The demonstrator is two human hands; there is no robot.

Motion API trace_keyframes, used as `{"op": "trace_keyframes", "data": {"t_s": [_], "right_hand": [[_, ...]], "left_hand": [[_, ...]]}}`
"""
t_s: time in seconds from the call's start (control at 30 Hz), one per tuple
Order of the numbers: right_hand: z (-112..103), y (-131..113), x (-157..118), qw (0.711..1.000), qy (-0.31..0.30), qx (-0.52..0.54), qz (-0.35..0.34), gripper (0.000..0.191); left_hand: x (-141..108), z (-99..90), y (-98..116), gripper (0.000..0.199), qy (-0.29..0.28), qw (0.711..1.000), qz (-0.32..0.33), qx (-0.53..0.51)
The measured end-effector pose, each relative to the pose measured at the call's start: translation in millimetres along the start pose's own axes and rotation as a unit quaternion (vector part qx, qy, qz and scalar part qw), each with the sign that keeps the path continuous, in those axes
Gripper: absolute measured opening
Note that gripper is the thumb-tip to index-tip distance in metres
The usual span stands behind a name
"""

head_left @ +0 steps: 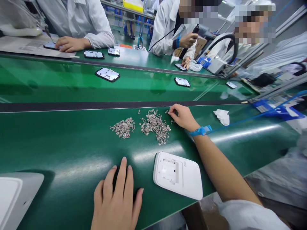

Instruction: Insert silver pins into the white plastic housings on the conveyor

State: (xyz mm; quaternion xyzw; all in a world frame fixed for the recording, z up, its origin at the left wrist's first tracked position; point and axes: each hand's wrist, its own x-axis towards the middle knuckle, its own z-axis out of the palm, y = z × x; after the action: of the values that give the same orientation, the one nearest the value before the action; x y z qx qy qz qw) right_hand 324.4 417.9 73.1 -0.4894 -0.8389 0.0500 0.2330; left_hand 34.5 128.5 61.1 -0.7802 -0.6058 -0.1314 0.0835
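My left hand (117, 198) lies with fingers stretched on the green bench, in front of the piles and left of the white plastic housing (192, 179). The housing has a recessed compartment with small metal pieces at its edges. My right hand (183, 116), wearing a blue wrist strap (201, 130), pinches thumb and forefinger together at a small metal part (167, 111) beyond the larger pile. That larger pile of small metal parts (155, 126) spreads loosely at mid-bench. A smaller pile of metal parts (124, 127) sits to its left.
A white device (16, 198) stands at the lower left. Crumpled white tissue (222, 117) lies right of my right hand. Beyond a dark rail (96, 106), a green conveyor belt (144, 88) carries dark-framed circuit boards (107, 74). Co-workers in white coats (76, 25) work across it.
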Motion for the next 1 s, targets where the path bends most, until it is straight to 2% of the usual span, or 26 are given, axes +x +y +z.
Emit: {"op": "trace_keyframes", "data": {"t_s": [0.17, 0.3, 0.43, 0.6, 0.7, 0.77, 0.87, 0.93, 1.0], "right_hand": [[-9.8, -25.1, -10.8, 0.995, 0.08, 0.063, -0.006, 0.011], [-23.6, -44.6, -16.6, 0.989, 0.101, 0.102, -0.021, 0.025], [-37.7, -55.6, -26.6, 0.987, 0.117, 0.107, -0.021, 0.022], [-42.4, -66.5, -63.8, 0.974, 0.129, 0.185, 0.025, 0.013], [-45.8, -80.7, -93.0, 0.972, 0.113, 0.2, 0.052, 0.011], [-52.7, -97.0, -110.5, 0.977, 0.098, 0.181, 0.052, 0.01], [-69.0, -133.1, -133.8, 0.981, 0.067, 0.177, 0.034, 0.008], [-78.9, -160.2, -149.5, 0.971, 0.044, 0.229, 0.047, 0.009], [-83.4, -183.6, -165.7, 0.948, 0.029, 0.306, 0.086, 0.012]], "left_hand": [[-3.2, 6.2, -1.1, 0.049, 0.0, 1.0, 0.0, 0.001], [-1.8, 4.2, 0.5, 0.05, 0.002, 1.0, 0.002, -0.002], [-0.6, 1.1, 1.1, 0.048, -0.01, 1.0, -0.004, 0.006], [1.1, 1.7, 2.7, 0.043, 0.025, 1.0, -0.006, 0.007], [12.1, -2.1, 16.7, 0.031, 0.079, 0.995, -0.01, -0.065], [23.7, -8.0, 33.1, 0.021, 0.119, 0.979, 0.009, -0.165], [38.9, -18.1, 59.8, 0.014, 0.172, 0.931, 0.033, -0.32], [42.1, -23.3, 73.2, 0.012, 0.204, 0.901, 0.042, -0.38], [38.1, -26.6, 81.2, 0.014, 0.236, 0.885, 0.059, -0.397]]}}
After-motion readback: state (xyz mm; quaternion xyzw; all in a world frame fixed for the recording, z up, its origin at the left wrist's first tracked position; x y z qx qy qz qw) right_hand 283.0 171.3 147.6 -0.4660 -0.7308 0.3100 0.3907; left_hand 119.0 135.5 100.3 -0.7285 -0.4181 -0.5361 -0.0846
